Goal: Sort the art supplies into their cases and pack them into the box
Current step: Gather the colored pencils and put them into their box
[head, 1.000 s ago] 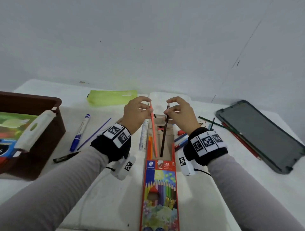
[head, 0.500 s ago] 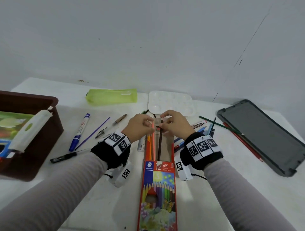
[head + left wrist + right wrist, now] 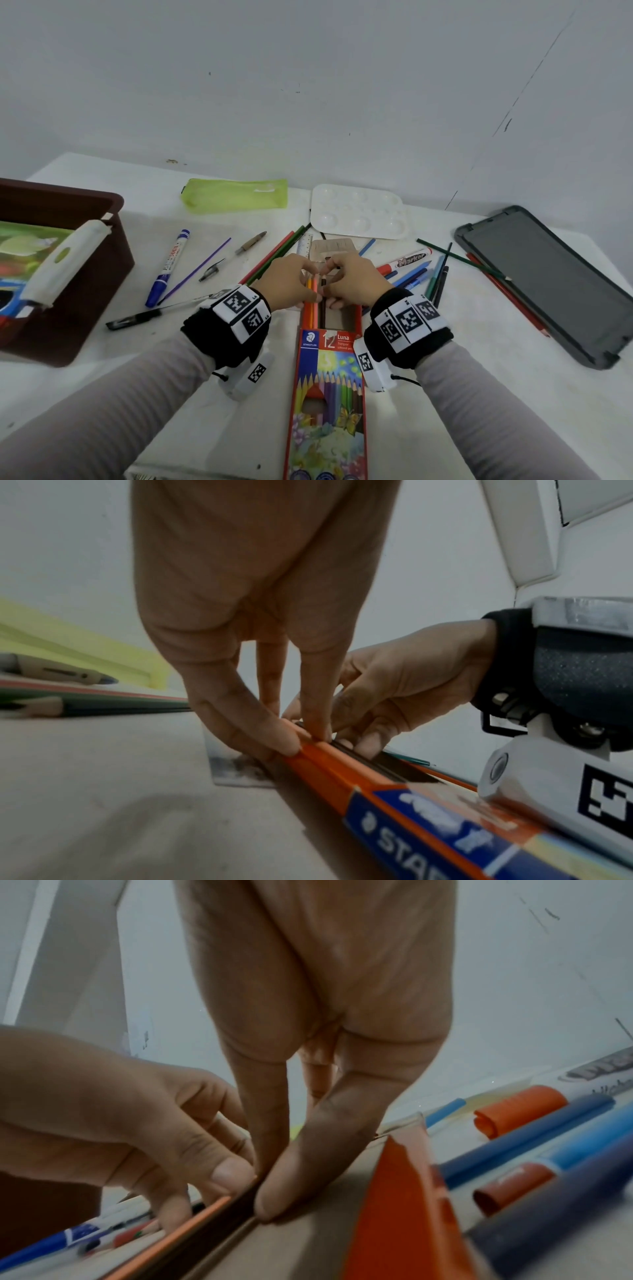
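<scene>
My white table [image 3: 445, 428] carried the open coloured-pencil case [image 3: 327, 394] in front of me, a brown box [image 3: 102, 274] at my left, and a green pouch [image 3: 234, 195], a white palette [image 3: 358, 212], a dark tablet [image 3: 548, 281] and loose markers [image 3: 168, 267] beyond.

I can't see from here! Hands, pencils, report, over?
Left hand pinches orange pencil. Right hand pinches dark brown pencil. Both lie in open red cardboard pencil case. Nothing blocking.
</scene>
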